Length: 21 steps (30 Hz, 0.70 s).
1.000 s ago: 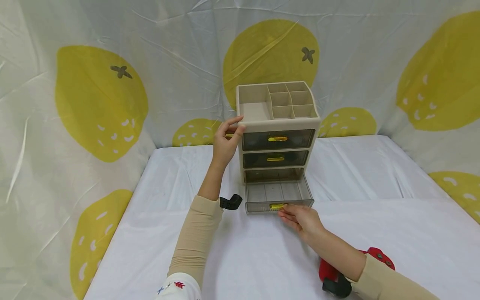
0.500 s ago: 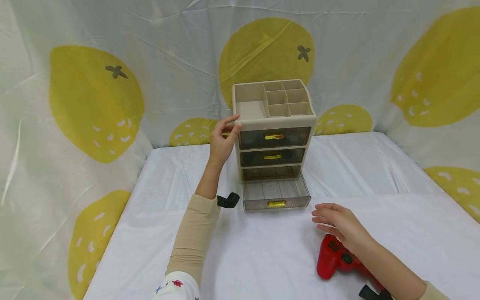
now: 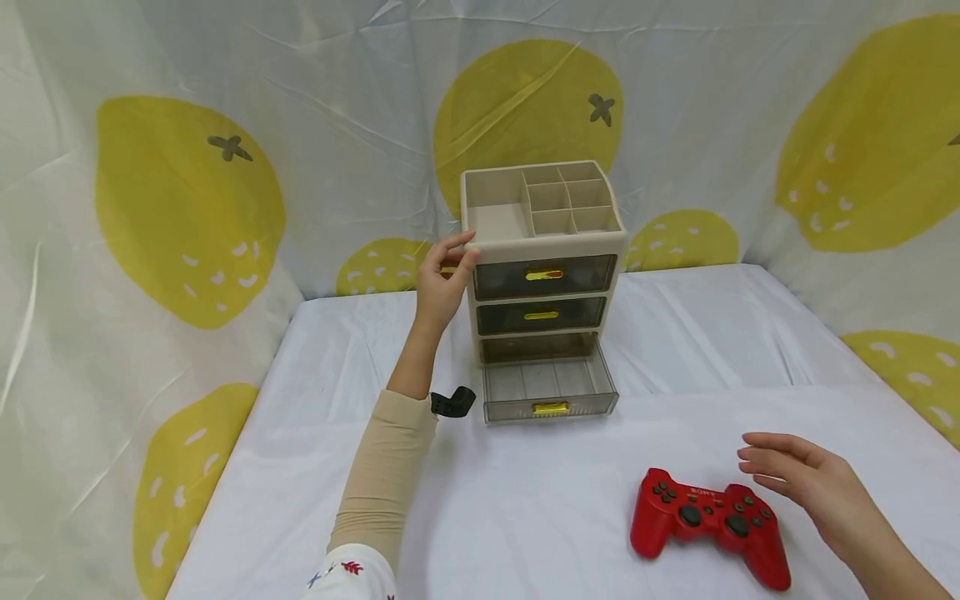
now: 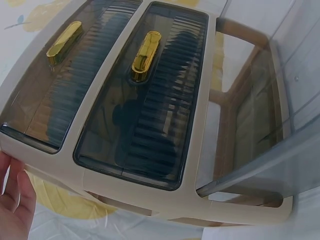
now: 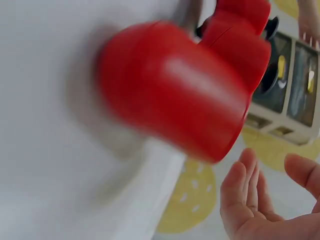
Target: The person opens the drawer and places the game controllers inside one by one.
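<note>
A beige desktop drawer organizer stands at the back middle of the table. Its bottom drawer, clear grey with a gold handle, is pulled out and has nothing inside; the two dark upper drawers are closed. At the top left front corner, my left hand holds the organizer, index finger at the rim and thumb at the front edge. The left wrist view shows part of that hand at the frame. A red game controller lies at front right. Just right of it, my right hand hovers with relaxed fingers, holding nothing.
White cloth covers the table. Behind and to both sides hangs a pale curtain printed with yellow lemons. Divided compartments form the organizer's top. A black wrist-camera mount sticks out from the left sleeve, left of the pulled-out drawer.
My right hand has let go of the bottom drawer's handle and moved right and toward me, beside the controller, which is now uncovered. The left hand stays at the organizer's corner.
</note>
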{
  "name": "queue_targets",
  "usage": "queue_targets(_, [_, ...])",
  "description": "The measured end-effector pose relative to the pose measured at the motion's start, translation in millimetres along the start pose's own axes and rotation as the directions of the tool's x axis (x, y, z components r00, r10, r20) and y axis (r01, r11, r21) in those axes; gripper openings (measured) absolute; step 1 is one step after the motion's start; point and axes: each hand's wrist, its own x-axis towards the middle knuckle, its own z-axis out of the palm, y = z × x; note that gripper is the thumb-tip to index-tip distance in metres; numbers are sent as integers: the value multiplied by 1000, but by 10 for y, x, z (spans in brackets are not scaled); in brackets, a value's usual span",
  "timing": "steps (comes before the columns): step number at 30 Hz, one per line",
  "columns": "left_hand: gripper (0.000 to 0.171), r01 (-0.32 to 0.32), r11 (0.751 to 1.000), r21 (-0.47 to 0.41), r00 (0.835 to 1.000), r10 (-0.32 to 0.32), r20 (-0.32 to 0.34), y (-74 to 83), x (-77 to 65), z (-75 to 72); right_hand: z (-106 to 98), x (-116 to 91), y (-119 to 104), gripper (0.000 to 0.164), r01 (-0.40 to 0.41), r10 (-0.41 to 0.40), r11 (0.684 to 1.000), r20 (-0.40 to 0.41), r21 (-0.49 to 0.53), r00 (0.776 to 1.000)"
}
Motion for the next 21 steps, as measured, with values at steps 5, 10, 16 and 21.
queue_targets(5, [27,3,1000,7,1000,-3,2,146,-38,-3,-194,-109,225,21,-5,5,997,0,-82,1000])
queue_targets(10, [28,10,1000,11,1000,-10,9,50,-30,1,-286,-158,375,19,-124,132,983,44,-138,990])
queue_targets(16, [30,17,1000,7,1000,-17,7,-223,17,6,-307,-139,435,57,-254,293,940,157,-227,943])
queue_targets(21, [29,9,1000,5,1000,-9,4,-243,27,7,-249,-115,488,60,-285,330,931,189,-229,925])
